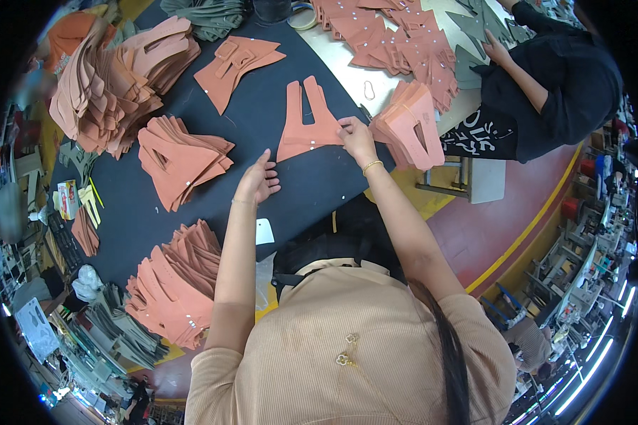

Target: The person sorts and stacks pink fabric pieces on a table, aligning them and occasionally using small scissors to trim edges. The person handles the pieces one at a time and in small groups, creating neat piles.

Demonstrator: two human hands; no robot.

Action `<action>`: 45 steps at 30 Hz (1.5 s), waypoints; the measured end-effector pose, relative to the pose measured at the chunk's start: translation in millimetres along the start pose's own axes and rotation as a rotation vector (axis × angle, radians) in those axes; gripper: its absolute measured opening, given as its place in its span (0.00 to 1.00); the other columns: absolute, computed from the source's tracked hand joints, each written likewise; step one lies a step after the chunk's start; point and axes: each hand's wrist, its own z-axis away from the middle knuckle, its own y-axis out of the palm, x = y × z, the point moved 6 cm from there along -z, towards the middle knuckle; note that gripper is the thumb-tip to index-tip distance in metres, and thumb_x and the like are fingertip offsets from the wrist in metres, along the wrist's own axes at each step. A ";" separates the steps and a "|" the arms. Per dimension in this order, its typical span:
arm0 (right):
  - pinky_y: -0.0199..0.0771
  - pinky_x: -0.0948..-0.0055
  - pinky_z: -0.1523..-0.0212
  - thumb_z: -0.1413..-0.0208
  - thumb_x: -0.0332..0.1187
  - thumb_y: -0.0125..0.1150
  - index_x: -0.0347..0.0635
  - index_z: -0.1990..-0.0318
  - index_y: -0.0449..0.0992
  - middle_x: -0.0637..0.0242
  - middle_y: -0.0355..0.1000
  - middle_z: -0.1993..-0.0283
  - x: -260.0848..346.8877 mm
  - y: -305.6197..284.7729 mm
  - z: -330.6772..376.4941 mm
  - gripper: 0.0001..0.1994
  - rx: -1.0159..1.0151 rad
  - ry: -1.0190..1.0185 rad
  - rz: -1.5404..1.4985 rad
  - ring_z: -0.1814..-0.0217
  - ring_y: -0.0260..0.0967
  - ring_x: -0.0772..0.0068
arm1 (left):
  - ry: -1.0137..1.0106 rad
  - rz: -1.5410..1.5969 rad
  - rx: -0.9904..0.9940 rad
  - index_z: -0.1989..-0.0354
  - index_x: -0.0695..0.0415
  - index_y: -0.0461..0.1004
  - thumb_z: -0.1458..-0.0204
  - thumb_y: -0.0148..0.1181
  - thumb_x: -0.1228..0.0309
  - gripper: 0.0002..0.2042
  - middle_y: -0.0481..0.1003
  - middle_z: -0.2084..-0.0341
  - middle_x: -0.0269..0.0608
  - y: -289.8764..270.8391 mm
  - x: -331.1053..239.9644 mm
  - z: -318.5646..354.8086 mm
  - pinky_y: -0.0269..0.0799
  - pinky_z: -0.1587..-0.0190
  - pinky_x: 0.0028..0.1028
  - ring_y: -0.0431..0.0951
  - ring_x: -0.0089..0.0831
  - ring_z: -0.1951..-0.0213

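Note:
My right hand (pixel 359 142) pinches the right edge of a salmon-coloured cut piece (pixel 295 137), flat like a shoe upper, with two prongs and a slot between them. The piece lies on the dark table top (pixel 262 127), and small white marks show along its lower edge. Just below its left corner, my left hand (pixel 259 181) hovers with fingers apart, holding nothing. To the right of my right hand sits a tied stack of similar pieces (pixel 408 127). On the other side, a fanned stack (pixel 181 159) lies left of my left hand.
Another salmon piece with a strap (pixel 235 64) rests farther back. A tall heap of pieces (pixel 110 81) fills the far left, and a further stack (pixel 177 280) lies near left. At the far right, a co-worker in black (pixel 553 85) reaches over grey-green pieces (pixel 478 35).

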 end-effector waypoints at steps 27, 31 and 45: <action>0.69 0.62 0.51 0.47 0.31 0.60 0.41 0.53 0.71 0.58 0.67 0.56 71.5 -114.2 19.1 0.14 0.329 -0.407 0.075 0.53 0.69 0.56 | 0.769 -0.480 -0.706 0.42 0.65 0.62 0.47 0.63 0.62 0.29 0.67 0.49 0.59 45.6 -122.2 56.1 0.74 0.59 0.35 0.75 0.43 0.57; 0.70 0.63 0.53 0.47 0.29 0.60 0.39 0.56 0.72 0.56 0.70 0.59 57.6 -190.1 5.5 0.11 0.050 -0.446 0.080 0.54 0.70 0.56 | 1.021 -0.986 -0.885 0.39 0.65 0.59 0.52 0.65 0.51 0.39 0.59 0.42 0.68 85.3 -134.4 65.8 0.56 0.39 0.46 0.61 0.56 0.41; 0.70 0.66 0.54 0.47 0.31 0.62 0.36 0.53 0.67 0.57 0.66 0.55 -20.2 -231.6 17.3 0.17 -0.178 -0.169 0.200 0.54 0.69 0.60 | 0.367 -0.725 0.188 0.50 0.65 0.73 0.38 0.42 0.48 0.29 0.76 0.60 0.44 292.9 -81.0 -22.6 0.67 0.55 0.28 0.72 0.29 0.59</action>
